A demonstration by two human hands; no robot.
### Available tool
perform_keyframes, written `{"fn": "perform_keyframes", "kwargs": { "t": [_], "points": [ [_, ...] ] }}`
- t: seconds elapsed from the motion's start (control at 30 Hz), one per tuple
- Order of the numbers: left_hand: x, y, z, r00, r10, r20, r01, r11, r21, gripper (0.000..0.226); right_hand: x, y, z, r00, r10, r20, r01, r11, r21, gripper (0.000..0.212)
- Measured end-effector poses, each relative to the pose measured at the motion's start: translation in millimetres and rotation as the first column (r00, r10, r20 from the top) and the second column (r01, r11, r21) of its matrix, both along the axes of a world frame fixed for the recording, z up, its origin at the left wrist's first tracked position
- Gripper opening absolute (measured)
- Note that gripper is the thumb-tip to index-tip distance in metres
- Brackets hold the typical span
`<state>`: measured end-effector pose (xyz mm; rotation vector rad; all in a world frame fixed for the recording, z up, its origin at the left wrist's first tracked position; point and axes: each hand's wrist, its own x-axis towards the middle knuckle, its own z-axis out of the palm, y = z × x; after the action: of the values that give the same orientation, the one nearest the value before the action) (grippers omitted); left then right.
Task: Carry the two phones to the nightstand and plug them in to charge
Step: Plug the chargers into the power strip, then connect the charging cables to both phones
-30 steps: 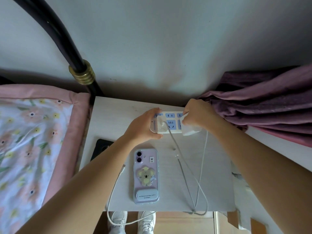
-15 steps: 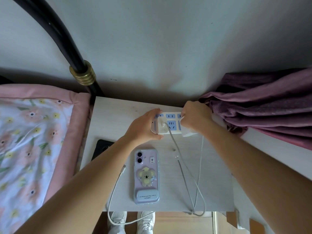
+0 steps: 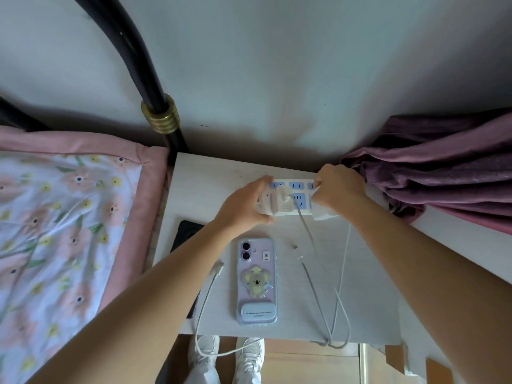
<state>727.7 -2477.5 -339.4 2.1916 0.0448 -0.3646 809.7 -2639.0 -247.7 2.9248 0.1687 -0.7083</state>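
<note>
Nightstand (image 3: 210,187) | lilac koala-case phone (image 3: 256,281) face-down | left hand (image 3: 243,207) grips power strip (image 3: 293,196) | right hand (image 3: 336,189) pinches charger (image 3: 322,214)

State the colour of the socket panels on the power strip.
Light blue, set in a white power strip; the head view shows it, between the two hands.

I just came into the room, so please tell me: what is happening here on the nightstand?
A person is working at the power strip at the back of the nightstand. The left hand holds its end, and the right hand grips a white charger at the sockets. Another charger is already plugged in. The purple phone lies face down, with no cable in it yet.
</note>
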Motion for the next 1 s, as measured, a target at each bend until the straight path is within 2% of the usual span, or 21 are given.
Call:
{"fn": "perform_keyframes", "kwargs": {
  "t": [0.13, 0.23, 0.33, 0.4, 0.53, 0.67, 0.73, 0.8, 0.87, 0.93, 1.0],
  "points": [
    [-23, 18, 8, 0.999, 0.034, 0.010, -0.035, 0.998, 0.060, 0.070, -3, 7, 5, 1.000, -0.024, 0.006, 0.024, 0.999, 0.028, 0.025],
    [-49, 23, 16, 0.991, 0.132, 0.020, -0.133, 0.991, 0.018, 0.049, -10, 26, 16, 0.997, -0.043, 0.059, 0.033, 0.985, 0.171, 0.006],
    [-86, 26, 17, 0.952, 0.301, 0.055, -0.304, 0.952, 0.049, 0.025, -31, 58, 35, 0.994, -0.011, 0.107, -0.026, 0.940, 0.341, 0.017],
    [-111, 26, 16, 0.919, 0.392, 0.041, -0.394, 0.914, 0.101, 0.021, -52, 80, 45, 0.991, 0.057, 0.120, -0.105, 0.890, 0.443, 0.022],
    [-151, 21, 12, 0.925, 0.379, 0.026, -0.372, 0.889, 0.265, 0.023, -94, 108, 34, 0.988, 0.156, 0.012, -0.139, 0.844, 0.518, 0.019],
    [-167, 15, 3, 0.966, 0.250, 0.063, -0.246, 0.819, 0.519, 0.021, -127, 116, -1, 0.982, 0.094, -0.167, 0.000, 0.873, 0.488, 0.025],
    [-168, 11, 2, 0.979, 0.189, 0.076, -0.195, 0.767, 0.611, 0.019, -137, 117, -16, 0.974, 0.003, -0.225, 0.104, 0.882, 0.459, 0.030],
    [-168, 9, 1, 0.974, 0.170, 0.147, -0.225, 0.712, 0.665, 0.019, -144, 116, -27, 0.950, -0.125, -0.287, 0.252, 0.848, 0.467, 0.030],
    [-169, 9, 2, 0.960, 0.197, 0.200, -0.281, 0.685, 0.672, 0.015, -148, 117, -34, 0.917, -0.214, -0.336, 0.363, 0.797, 0.482, 0.025],
    [-171, 14, 1, 0.915, 0.337, 0.219, -0.399, 0.692, 0.601, 0.010, -150, 116, -41, 0.901, -0.262, -0.345, 0.408, 0.783, 0.470, 0.009],
    [-173, 23, -2, 0.830, 0.518, 0.207, -0.550, 0.695, 0.464, 0.009, -152, 115, -47, 0.874, -0.312, -0.372, 0.464, 0.764, 0.448, 0.027]
  ]
}}
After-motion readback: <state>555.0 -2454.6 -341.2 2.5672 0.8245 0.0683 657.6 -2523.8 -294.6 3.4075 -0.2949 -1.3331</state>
